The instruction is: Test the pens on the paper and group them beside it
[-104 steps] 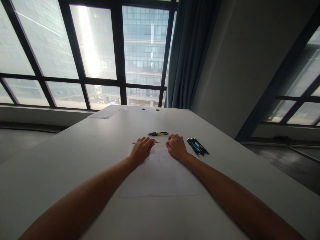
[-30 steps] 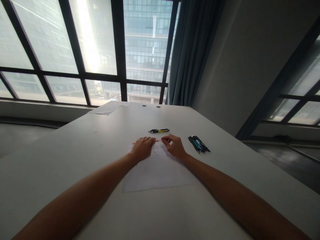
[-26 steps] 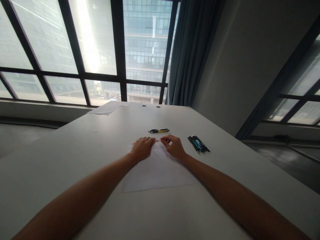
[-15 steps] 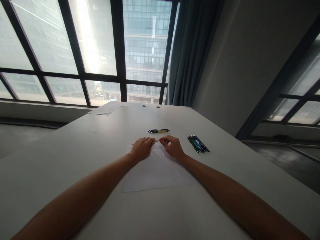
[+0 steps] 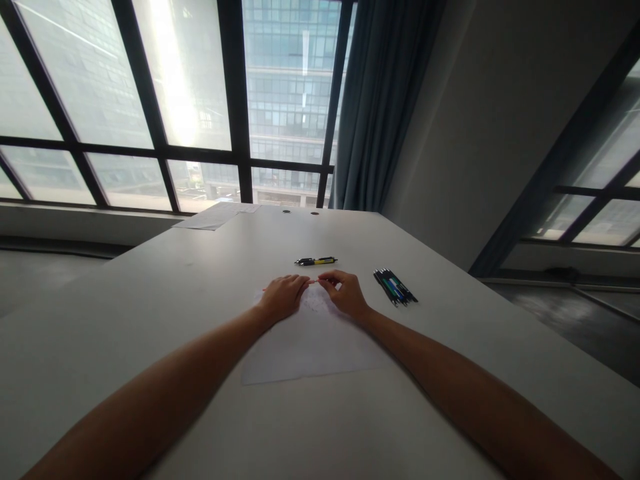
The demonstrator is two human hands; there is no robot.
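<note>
A thin red pencil-like stick (image 5: 313,281) runs between my two hands above the far part of a white sheet of paper (image 5: 305,353). My left hand (image 5: 286,295) is closed over most of it, and a bit of its left end shows beyond the knuckles. At its right end, my right hand (image 5: 344,292) pinches with thumb and fingertips. Whether something small is also inside that pinch is hidden. Small dark specks or marks (image 5: 314,303) show on the paper below the fingers.
Pens, one with a yellow part (image 5: 316,261), lie beyond my hands. Several dark pens with blue and green parts (image 5: 395,288) lie side by side to the right. More paper sheets (image 5: 213,217) rest at the white table's (image 5: 150,293) far left edge.
The whole view has shifted very slightly. Both hands keep the same hold on the red stick, with hardly any visible movement.
</note>
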